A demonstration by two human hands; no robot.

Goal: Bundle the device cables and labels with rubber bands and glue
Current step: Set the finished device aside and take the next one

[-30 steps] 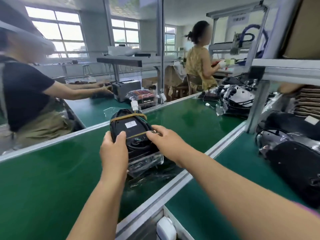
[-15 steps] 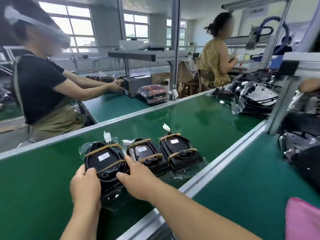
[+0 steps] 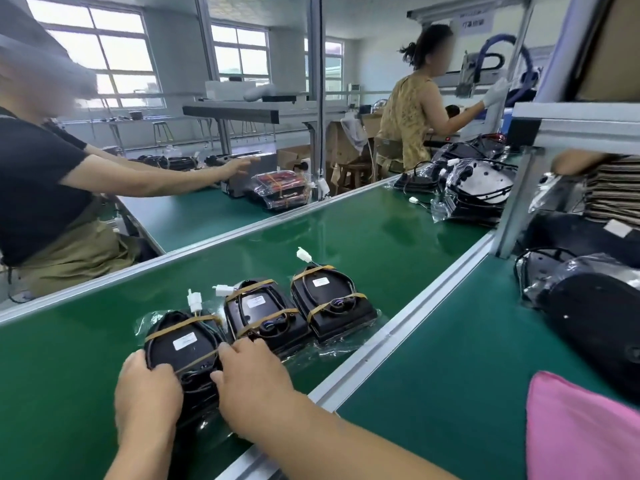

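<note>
Three devices lie in a row on the desk before me. The left device sits nearest, gripped between my left hand and right hand; the middle device and right device follow rightward, farther off.

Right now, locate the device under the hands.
Head view, lower left: leftmost banded device of three on the green conveyor belt, held between left hand and right hand.

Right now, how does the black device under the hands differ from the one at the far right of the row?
The near device is held by the left hand and right hand; the far-right device lies untouched. The near device's plug stands upright; the far-right device's plug angles away. Both carry two rubber bands and a white label.
</note>
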